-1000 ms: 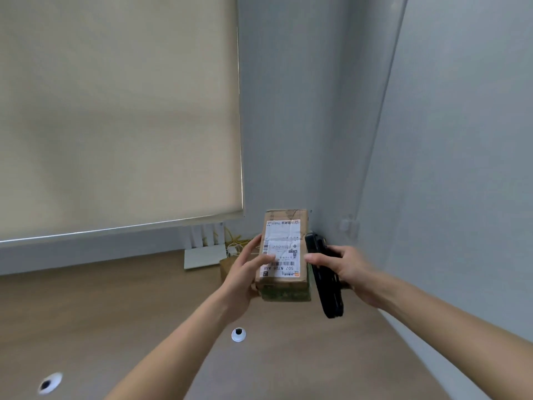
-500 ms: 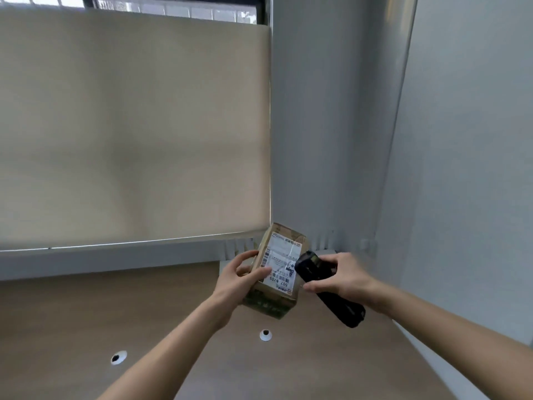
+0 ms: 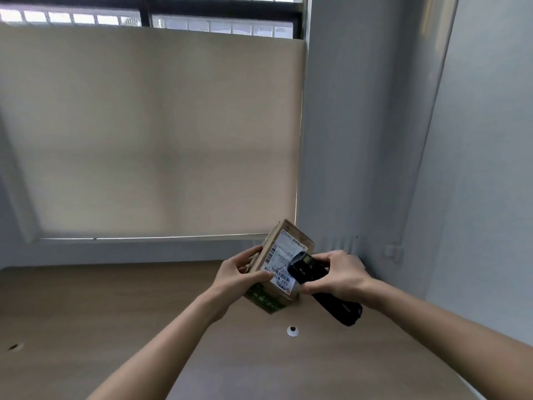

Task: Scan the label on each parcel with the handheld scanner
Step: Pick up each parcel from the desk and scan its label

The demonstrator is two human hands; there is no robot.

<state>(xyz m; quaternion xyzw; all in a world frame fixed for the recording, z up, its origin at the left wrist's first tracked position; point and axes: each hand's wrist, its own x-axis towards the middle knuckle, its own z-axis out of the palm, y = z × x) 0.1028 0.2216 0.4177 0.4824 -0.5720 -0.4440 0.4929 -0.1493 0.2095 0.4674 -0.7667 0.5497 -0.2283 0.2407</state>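
Observation:
A small brown cardboard parcel (image 3: pixel 284 246) with a white printed label (image 3: pixel 278 265) is held up above the wooden desk, tilted to the right. My left hand (image 3: pixel 240 272) grips its left side, thumb on the label's lower edge. My right hand (image 3: pixel 337 274) holds a black handheld scanner (image 3: pixel 337 306). The scanner's head lies over the right part of the label, and its body slopes down to the right. The parcel's lower end shows a green printed face.
The wooden desk (image 3: pixel 144 313) spreads below, with a white cable grommet (image 3: pixel 293 331) under the parcel and a dark hole (image 3: pixel 14 347) at the far left. A beige roller blind (image 3: pixel 155 134) covers the window behind. Grey walls close in at the right.
The view has tilted upward, showing the window top. The parcel has tilted to the right. The scanner has swung from upright beside the parcel to lying across the label.

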